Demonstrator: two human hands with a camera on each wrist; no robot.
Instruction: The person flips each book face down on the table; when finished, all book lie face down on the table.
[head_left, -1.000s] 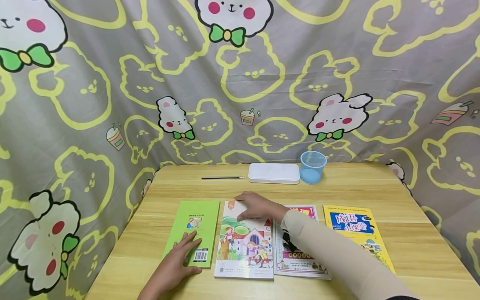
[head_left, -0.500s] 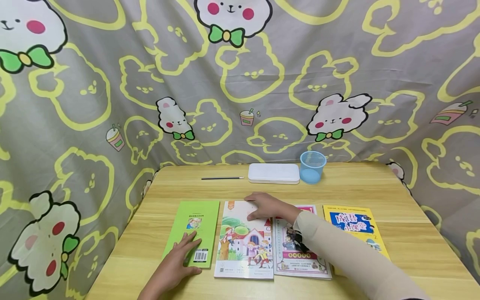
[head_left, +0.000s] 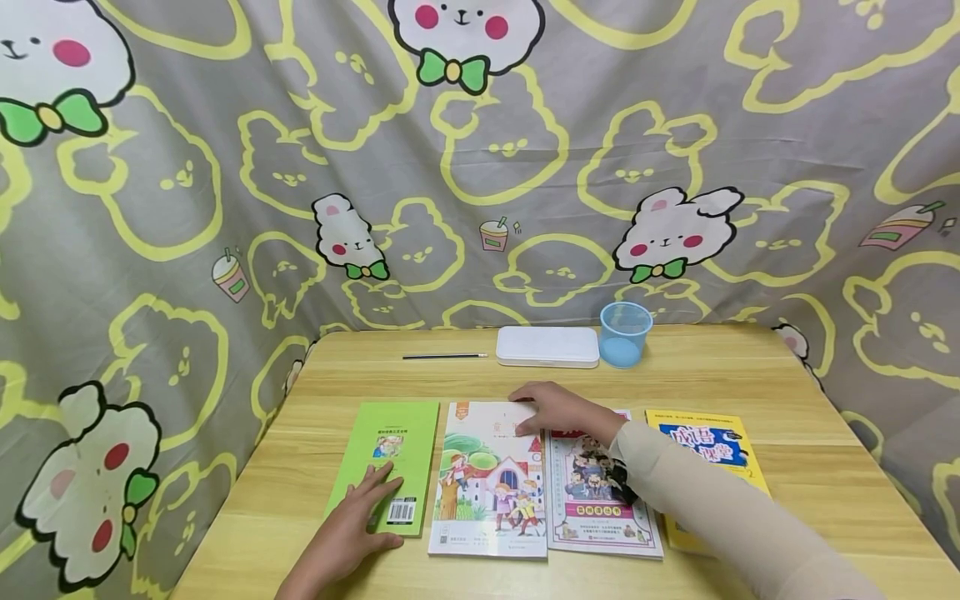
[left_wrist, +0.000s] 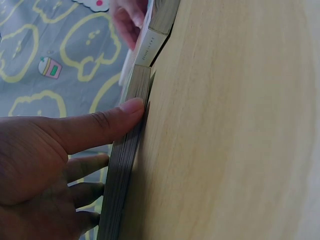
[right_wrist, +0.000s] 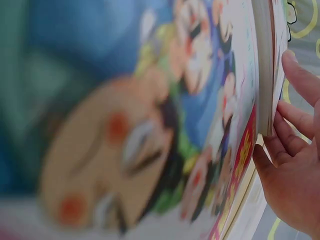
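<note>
Vs 1 s ago, your R hand [head_left: 566,412] has slid right along the upper edge of the white book [head_left: 491,487], from abt mid-edge to its upper R corner, so more of its title shows now. Your sleeve [head_left: 716,508] went w/ it: more of the pink-bordered book's [head_left: 592,492] middle is visible, more of the yellow book's [head_left: 701,442] lower part is covered. L hand [head_left: 348,533] hasn't budged, & the books look unmoved.

Grip: L is wide, fingers spread on the green book [head_left: 417,458], thumb at its near edge per L wrist cam. R is fairly wide too, thumb over the cover side, fingertips at the far edge; nothing lifted afaict.

White book lies flat, lower center of frame; green one's just L of it w/ a thin gap. Gap from white to pink-bordered is tiny, can't tell if they touch lower down. Btwn pink-bordered & yellow there's a bit more room up top, rest is behind your sleeve.

Wood of the table [head_left: 360,379] shows in a band above the books, up to the pencil [head_left: 444,357], white case [head_left: 548,347] & blue cup [head_left: 626,335]. Those sit near the back edge, curtain [head_left: 525,125] right behind. More wood lower R.
</note>
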